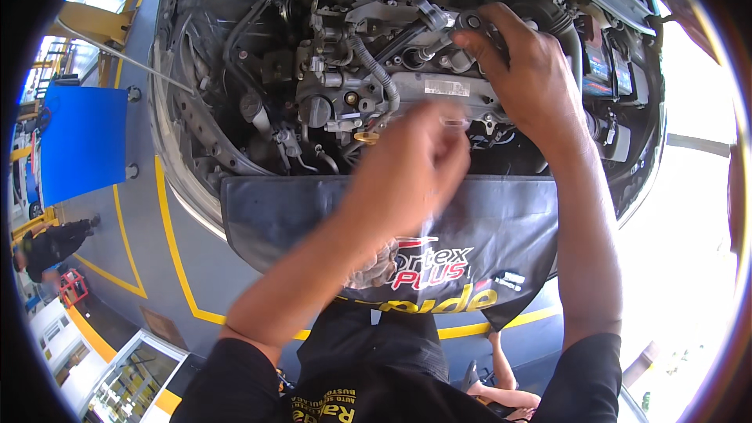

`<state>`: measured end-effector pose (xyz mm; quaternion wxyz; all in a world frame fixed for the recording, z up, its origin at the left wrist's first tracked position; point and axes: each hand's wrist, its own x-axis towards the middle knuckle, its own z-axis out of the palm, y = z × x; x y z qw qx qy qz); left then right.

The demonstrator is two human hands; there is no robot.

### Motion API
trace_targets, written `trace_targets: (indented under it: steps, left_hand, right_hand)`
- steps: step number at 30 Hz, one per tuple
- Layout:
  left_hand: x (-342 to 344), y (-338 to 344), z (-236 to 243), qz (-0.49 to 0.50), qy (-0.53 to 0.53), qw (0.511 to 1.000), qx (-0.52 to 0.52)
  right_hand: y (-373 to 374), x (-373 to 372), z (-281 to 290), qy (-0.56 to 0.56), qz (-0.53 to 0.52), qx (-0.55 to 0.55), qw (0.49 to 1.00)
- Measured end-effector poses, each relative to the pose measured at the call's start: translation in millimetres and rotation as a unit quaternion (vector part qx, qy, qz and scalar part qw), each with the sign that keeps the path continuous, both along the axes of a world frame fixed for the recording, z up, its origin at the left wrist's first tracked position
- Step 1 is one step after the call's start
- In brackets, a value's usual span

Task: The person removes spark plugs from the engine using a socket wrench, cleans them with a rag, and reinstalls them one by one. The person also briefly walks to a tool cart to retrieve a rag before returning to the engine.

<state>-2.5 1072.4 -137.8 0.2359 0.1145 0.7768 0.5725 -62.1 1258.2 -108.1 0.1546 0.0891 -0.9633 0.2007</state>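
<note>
Over the engine (415, 82), my right hand (529, 59) is closed around a ratchet wrench (468, 22) with a round dark head. From near its fingers a silver shaft (439, 48) slants down to a round hole in the engine's top; the joint between them is partly hidden. A long black stick-shaped part (403, 37) lies just left of the shaft. My left hand (415, 160) hovers before the engine's front edge, blurred by motion. Its fingers are curled together, and whatever they pinch is too smeared to name.
A dark fender cover (290, 207) hangs over the car's front, with a crumpled grey thing (374, 270) on it. The battery (607, 70) sits at the right of the bay. Further left stand a blue panel (84, 141) and a person (55, 247). Another person's legs (501, 384) show below.
</note>
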Motion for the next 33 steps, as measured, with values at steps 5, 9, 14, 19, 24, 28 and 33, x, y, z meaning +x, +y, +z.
trace_targets:
  steps: [5, 9, 14, 19, 24, 28, 33]
  left_hand:
    - [31.5, 70.5, -56.6, -0.080, -0.141, 0.955, 0.248]
    - [16.5, 108.0, -87.2, -0.017, -0.291, 0.823, 0.487]
    - [11.5, 113.1, -103.6, 0.081, -0.368, 0.745, 0.550]
    - [-14.5, 144.6, -125.0, 0.110, -0.347, 0.766, 0.530]
    - [-22.7, 161.7, -130.3, 0.159, -0.320, 0.722, 0.592]
    - [-2.5, 139.6, -133.6, 0.164, -0.322, 0.709, 0.606]
    - [0.5, 118.8, -138.3, 0.176, -0.313, 0.726, 0.586]
  right_hand:
    - [-3.6, -9.9, -28.5, -0.108, -0.007, 0.023, 0.994]
    - [-19.2, -26.1, -65.2, -0.202, -0.012, 0.094, 0.975]
    - [-20.9, -38.6, -91.7, -0.227, -0.015, 0.066, 0.972]
    - [-8.9, -41.5, -85.3, -0.225, 0.031, 0.084, 0.970]
    - [-13.3, -37.6, -86.1, -0.242, -0.016, 0.093, 0.966]
    - [-25.8, -34.4, -101.9, -0.239, -0.050, 0.035, 0.969]
    - [-32.8, -35.7, -109.8, -0.257, -0.091, -0.022, 0.962]
